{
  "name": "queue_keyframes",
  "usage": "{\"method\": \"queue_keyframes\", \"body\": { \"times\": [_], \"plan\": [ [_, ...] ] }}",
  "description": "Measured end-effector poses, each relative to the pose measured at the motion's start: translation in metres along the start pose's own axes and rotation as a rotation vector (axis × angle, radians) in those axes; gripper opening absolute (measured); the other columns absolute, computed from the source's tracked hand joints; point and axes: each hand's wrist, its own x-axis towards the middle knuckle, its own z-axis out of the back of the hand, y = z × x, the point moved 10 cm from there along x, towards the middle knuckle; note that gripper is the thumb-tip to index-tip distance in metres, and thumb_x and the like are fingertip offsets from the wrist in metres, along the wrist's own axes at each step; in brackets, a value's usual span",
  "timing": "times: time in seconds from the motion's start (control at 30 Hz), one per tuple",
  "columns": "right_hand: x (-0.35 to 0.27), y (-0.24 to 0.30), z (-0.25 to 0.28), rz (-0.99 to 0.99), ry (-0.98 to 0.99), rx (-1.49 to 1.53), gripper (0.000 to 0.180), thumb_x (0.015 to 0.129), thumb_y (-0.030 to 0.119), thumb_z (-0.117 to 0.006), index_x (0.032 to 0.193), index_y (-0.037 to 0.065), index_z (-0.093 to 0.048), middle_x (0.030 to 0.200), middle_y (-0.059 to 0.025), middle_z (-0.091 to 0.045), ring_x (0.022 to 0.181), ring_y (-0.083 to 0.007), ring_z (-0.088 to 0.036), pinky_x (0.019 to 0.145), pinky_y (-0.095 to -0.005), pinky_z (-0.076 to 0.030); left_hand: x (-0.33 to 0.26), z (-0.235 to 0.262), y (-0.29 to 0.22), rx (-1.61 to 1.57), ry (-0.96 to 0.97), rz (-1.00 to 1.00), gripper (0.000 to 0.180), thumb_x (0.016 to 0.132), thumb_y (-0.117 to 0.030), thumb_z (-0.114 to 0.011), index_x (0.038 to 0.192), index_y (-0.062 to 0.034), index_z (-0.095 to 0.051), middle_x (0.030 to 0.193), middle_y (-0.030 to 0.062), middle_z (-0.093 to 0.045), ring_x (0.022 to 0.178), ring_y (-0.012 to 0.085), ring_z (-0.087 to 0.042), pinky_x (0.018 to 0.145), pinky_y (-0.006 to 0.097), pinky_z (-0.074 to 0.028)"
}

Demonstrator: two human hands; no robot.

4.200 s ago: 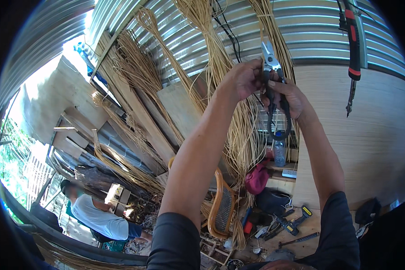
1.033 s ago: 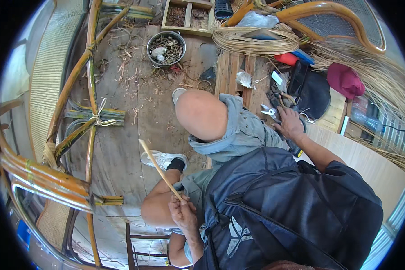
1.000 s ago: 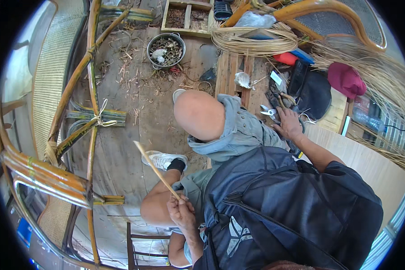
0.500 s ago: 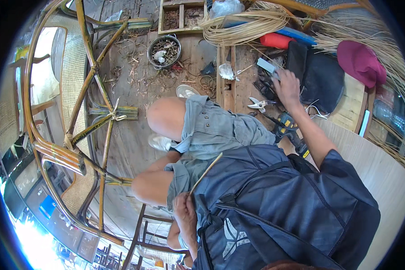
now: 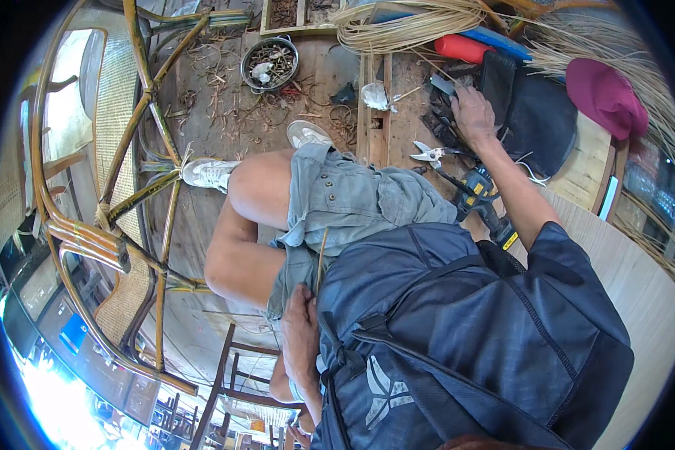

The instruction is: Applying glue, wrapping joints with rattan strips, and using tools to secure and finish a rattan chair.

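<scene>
My left hand [image 5: 300, 322] is closed at my lap, against the grey shorts. A thin cane strip [image 5: 322, 253] sticks up from its fingers. On the right, my right hand [image 5: 472, 114] reaches over the low bench with bent fingers, gripping the near end of a flat pale grey rectangular piece [image 5: 442, 84]; its kind is unclear. Dark tools lie below that hand. Near it are white-bladed pruning shears [image 5: 427, 154] and a black and yellow cordless drill [image 5: 478, 199]. A black bag [image 5: 540, 124] lies just right of the hand.
A rattan chair frame [image 5: 139, 105] with woven panels stands at left, my shoe [image 5: 210, 174] against it. Beyond are a metal bowl of scraps [image 5: 270, 66] and strewn shavings. A cane coil [image 5: 409, 26], red cylinder [image 5: 463, 49] and maroon cap [image 5: 606, 97] lie at far right.
My left foot has moved forward and left to the rattan frame, raising that knee. The cane strip has turned more upright as my left hand shifted left. My right hand has moved slightly farther away.
</scene>
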Motion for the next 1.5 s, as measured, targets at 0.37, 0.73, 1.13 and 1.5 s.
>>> {"method": "queue_keyframes", "body": {
  "times": [0.37, 0.73, 1.13, 1.5],
  "plan": [
    [-0.083, 0.027, 0.019, -0.050, 0.173, 0.083, 0.035, 0.080, 0.021, -0.059, 0.111, 0.007, -0.052, 0.094, -0.0107, -0.057, 0.092, -0.0295, -0.054, 0.075, -0.0395, -0.044, 0.044, -0.012, -0.008, -0.062, 0.045, -0.096, 0.019, 0.085, -0.013, -0.055, 0.099, 0.0001, -0.055, 0.086, 0.0191, -0.059, 0.078, 0.0340, -0.058, 0.069, 0.037, -0.046],
    [-0.092, 0.025, -0.017, -0.142, 0.429, 0.244, 0.027, 0.082, 0.026, -0.057, 0.098, 0.005, -0.055, 0.087, -0.0158, -0.059, 0.083, -0.0334, -0.057, 0.071, -0.0431, -0.044, 0.047, -0.018, -0.005, -0.110, 0.097, -0.089, 0.020, 0.084, -0.014, -0.058, 0.097, 0.0010, -0.058, 0.081, 0.0167, -0.061, 0.067, 0.0212, -0.059, 0.064, 0.030, -0.047],
    [-0.081, 0.037, -0.010, -0.124, 0.213, 0.309, 0.041, 0.078, 0.026, -0.064, 0.109, 0.003, -0.048, 0.091, -0.0185, -0.060, 0.086, -0.0362, -0.058, 0.074, -0.0404, -0.045, 0.055, -0.021, -0.013, -0.138, 0.093, -0.015, 0.026, 0.084, -0.015, -0.058, 0.105, -0.0001, -0.057, 0.086, 0.0163, -0.063, 0.078, 0.0202, -0.062, 0.071, 0.030, -0.047],
    [-0.105, 0.022, -0.049, -0.377, 0.737, 0.636, 0.036, 0.080, 0.029, -0.060, 0.098, -0.001, -0.058, 0.082, -0.0192, -0.062, 0.081, -0.0295, -0.061, 0.073, -0.0387, -0.046, 0.047, -0.031, 0.004, -0.330, 0.108, 0.022, 0.024, 0.088, -0.021, -0.052, 0.100, -0.0016, -0.058, 0.070, 0.0077, -0.058, 0.065, 0.0120, -0.052, 0.063, 0.027, -0.044]
  ]
}}
